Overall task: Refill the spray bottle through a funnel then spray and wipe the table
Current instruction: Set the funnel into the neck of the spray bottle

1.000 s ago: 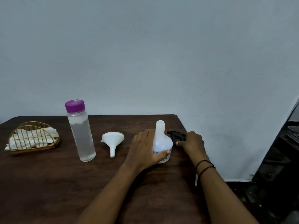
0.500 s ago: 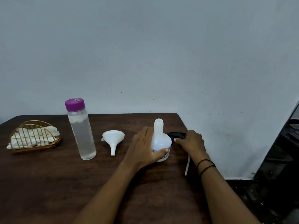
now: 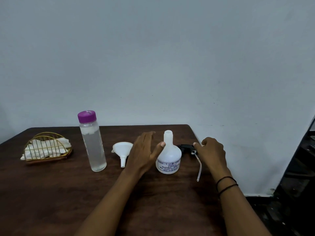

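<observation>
1. On the dark wooden table [image 3: 51,193] the white spray bottle [image 3: 169,155] stands upright near the right edge with its neck open, so liquid can go in.
2. Just to its right, the black trigger head [image 3: 186,148] lies on its side with its clear dip tube [image 3: 199,166] trailing toward the near edge. I take it to have been set there to leave the neck free.
3. The right hand [image 3: 212,153] sits over that trigger head with fingers curled loosely; a fingertip touches it, but I cannot tell whether the hand grips it or is letting go.
4. The left hand [image 3: 144,151] is spread with straight fingers just left of the bottle. Its thumb reaches toward the bottle's shoulder, apparently to steady it; the palm holds nothing.
5. The white funnel [image 3: 122,150] stands mouth up, spout on the wood, between the left hand and the clear water bottle [image 3: 92,142]. It seems placed within easy reach of that hand, which would likely take it next.
6. The water bottle stands upright with its purple cap [image 3: 87,116] on, so pouring has not begun.
7. At the far left a gold wire basket [image 3: 46,147] holds white cloths [image 3: 42,149], well apart from the filling spot, presumably kept dry for wiping.
</observation>
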Available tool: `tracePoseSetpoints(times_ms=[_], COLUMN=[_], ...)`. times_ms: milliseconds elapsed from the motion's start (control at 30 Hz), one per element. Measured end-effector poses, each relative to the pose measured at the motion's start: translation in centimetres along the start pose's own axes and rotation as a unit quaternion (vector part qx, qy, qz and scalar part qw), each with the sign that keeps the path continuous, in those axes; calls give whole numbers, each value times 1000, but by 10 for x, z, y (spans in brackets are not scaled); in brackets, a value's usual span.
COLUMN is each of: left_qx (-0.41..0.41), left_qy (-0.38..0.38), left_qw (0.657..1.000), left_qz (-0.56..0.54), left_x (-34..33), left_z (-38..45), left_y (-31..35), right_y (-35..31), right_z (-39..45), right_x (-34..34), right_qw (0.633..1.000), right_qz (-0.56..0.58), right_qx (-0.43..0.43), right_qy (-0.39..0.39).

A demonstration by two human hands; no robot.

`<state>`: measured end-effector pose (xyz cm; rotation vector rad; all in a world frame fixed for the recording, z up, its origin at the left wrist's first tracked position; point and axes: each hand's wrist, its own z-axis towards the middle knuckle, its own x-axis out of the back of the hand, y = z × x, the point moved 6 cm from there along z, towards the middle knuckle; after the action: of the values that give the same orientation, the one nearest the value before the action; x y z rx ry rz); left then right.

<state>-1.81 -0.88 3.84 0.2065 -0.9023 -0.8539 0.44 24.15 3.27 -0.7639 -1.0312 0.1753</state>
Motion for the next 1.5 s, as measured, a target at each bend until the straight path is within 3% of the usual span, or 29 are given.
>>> tracePoseSetpoints(times_ms=[233,433,533,700,933,1200,1500], left_qx=[67,107,106,103,133,233,259], left_qy=[71,63,69,78,59,7,-46], left_qw=[995,989,989,986,977,958,954], left_qz=[24,76,80,109,155,166,142], left_x=[32,42,48,52,52,54,38], left_z=[-11,-24,-24,-24,-28,-32,-38], left_y=[-26,-38,-39,-40,-44,-74,-87], right_y=[-55,-97,-102,-93,-127,-138,-144], right_z=[-28,-63,-71,-63,-103,-119,-105], right_x=[35,32,32,18,-23,-93,-130], right_qw=[974,935,926,953,931,931,948], right_qz=[81,78,76,44,53,34,43], right_qx=[155,302,327,279,362,323,219], right_qy=[144,169,172,111,-14,-165,-227])
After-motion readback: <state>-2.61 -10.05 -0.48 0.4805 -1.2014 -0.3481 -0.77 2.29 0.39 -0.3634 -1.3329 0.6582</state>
